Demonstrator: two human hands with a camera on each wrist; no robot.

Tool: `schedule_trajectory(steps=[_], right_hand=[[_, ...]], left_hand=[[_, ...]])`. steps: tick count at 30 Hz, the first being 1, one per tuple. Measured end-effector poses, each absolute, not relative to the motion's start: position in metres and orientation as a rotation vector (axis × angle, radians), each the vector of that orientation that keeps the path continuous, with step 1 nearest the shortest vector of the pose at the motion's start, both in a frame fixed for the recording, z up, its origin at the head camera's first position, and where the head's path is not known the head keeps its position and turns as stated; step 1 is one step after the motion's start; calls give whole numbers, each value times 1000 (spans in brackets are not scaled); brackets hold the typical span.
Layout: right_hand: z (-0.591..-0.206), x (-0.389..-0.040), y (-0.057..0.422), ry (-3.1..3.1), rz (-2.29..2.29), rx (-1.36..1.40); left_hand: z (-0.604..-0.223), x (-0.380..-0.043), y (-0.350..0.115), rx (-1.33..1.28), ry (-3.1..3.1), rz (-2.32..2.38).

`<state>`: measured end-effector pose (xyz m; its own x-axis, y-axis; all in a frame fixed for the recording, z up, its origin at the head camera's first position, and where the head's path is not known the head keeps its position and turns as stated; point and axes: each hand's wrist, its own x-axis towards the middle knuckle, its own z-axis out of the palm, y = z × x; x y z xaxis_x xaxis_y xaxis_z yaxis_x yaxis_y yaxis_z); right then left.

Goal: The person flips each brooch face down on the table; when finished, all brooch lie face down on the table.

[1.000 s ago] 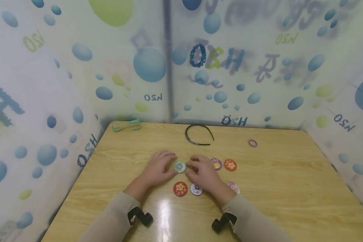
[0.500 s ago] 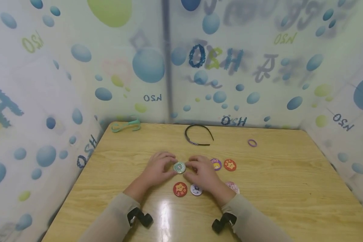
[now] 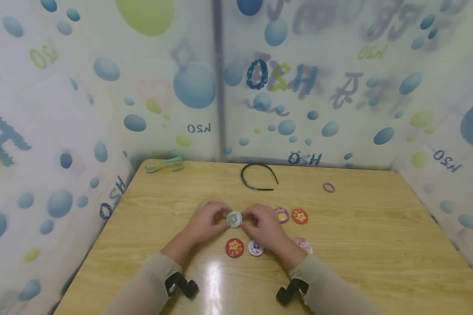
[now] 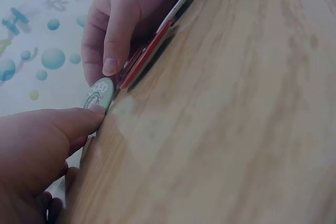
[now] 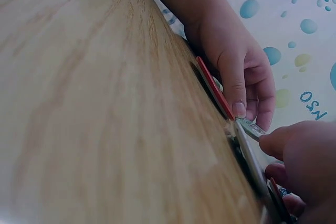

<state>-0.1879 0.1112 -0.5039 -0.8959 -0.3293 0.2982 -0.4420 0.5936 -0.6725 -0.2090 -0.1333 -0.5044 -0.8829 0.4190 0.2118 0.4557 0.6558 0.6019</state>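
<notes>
A round pale green pin badge [image 3: 234, 219] with a cartoon print is between the two hands, over the wooden table [image 3: 358, 262]. My left hand [image 3: 208, 222] pinches its left side with thumb and index finger. At its right edge, the thumb and index finger of my right hand [image 3: 266, 225] pinch it too. In the left wrist view the badge [image 4: 101, 97] is tilted, with the left thumb on its face. A red star badge [image 3: 234, 247] and a white badge [image 3: 255, 248] lie nearer the body, the white one partly covered by the right hand.
Right of the hands lie a purple badge [image 3: 282, 215], another red star badge [image 3: 299, 216] and a pink badge [image 3: 303, 245]. Farther back are a black headband [image 3: 244, 179], a purple ring [image 3: 329, 187] and a teal looped frame [image 3: 164, 163]. Printed walls [image 3: 299, 109] enclose the table.
The green badge has turned a little between the fingers, its print now at another angle. Both hands have stayed nearly in place, the fingers shifting slightly at its edges.
</notes>
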Motion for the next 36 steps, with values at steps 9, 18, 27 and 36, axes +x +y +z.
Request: schedule_trajectory(steps=[9, 18, 27, 36], right_hand=[[-499, -187, 110, -2664, 1188, 640], [-498, -187, 109, -2679, 1204, 638], [-500, -186, 110, -2676, 1242, 604], [-501, -185, 111, -2665, 1296, 574]], left_hand=[[-502, -209, -135, -715, -2781, -1116], [-503, -208, -136, -684, -2791, -1129], [-504, -207, -134, -678, -2791, -1157], [-504, -205, -132, -675, -2755, -1206]])
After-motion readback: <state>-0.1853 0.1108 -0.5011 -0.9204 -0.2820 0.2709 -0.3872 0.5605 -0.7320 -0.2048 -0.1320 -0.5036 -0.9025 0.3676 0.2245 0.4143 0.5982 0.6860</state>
